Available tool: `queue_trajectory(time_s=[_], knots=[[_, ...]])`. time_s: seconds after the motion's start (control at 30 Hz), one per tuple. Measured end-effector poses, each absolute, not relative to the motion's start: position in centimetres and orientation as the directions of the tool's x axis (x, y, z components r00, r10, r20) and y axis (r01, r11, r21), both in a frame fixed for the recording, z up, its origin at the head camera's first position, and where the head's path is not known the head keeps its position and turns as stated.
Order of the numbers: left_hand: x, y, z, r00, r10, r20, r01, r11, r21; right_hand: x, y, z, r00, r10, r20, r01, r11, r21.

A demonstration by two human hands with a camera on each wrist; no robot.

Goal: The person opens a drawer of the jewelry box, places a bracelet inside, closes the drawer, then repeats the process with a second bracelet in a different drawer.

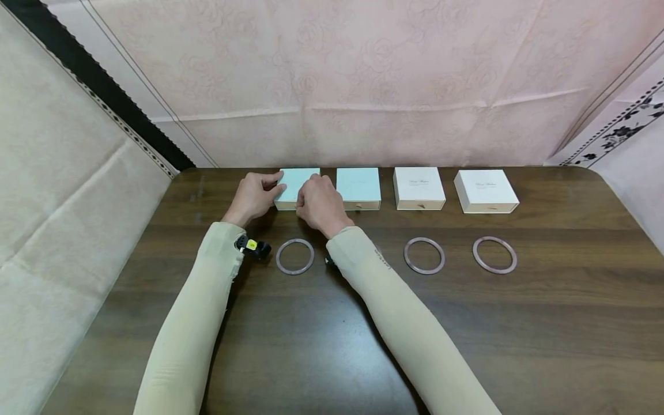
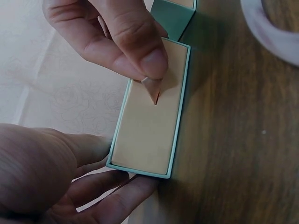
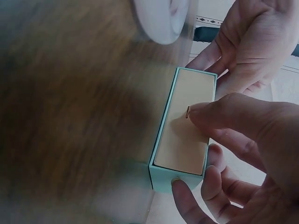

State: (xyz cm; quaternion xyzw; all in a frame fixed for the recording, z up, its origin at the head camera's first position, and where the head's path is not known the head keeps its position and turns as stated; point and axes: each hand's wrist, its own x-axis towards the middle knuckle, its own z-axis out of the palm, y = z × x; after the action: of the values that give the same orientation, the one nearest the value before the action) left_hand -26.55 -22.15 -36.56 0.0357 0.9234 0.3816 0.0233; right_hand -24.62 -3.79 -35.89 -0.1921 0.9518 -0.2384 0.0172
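Observation:
At the left end of a row of boxes, a teal drawer box [image 1: 297,180] lies with its cream front [image 2: 145,135] towards me. My left hand [image 1: 254,196] grips the box's left end, thumb and fingers on opposite sides. The right hand [image 1: 323,204] pinches a small ribbon pull tab [image 2: 153,88] at the middle of the drawer front. In the right wrist view, the drawer front [image 3: 180,144] sits flush within its teal sleeve. Closest to the hands on the tabletop is a pale lilac bangle [image 1: 295,272].
A second teal box [image 1: 359,181] stands just right of the right hand. Two white boxes [image 1: 419,185] [image 1: 486,187] continue the row. Before them lie two more bangles [image 1: 426,272] [image 1: 498,271] on the brown wooden table [image 1: 311,357]. Pale cloth [image 1: 363,86] hangs behind.

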Motion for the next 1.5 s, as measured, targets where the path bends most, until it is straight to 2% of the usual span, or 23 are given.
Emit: queue_trajectory(time_s=[0.6, 1.5], knots=[[-26.54, -22.05, -36.45, -0.996, 0.085, -0.003, 0.059, 0.718, 0.693, -24.63, -4.19, -36.05, -0.922, -0.374, 0.097, -0.376, 0.814, -0.442], [-26.56, -21.99, -36.46, -0.996, 0.094, -0.003, 0.066, 0.724, 0.686, -24.52, -3.94, -35.96, -0.917, -0.390, 0.080, -0.383, 0.811, -0.442]])
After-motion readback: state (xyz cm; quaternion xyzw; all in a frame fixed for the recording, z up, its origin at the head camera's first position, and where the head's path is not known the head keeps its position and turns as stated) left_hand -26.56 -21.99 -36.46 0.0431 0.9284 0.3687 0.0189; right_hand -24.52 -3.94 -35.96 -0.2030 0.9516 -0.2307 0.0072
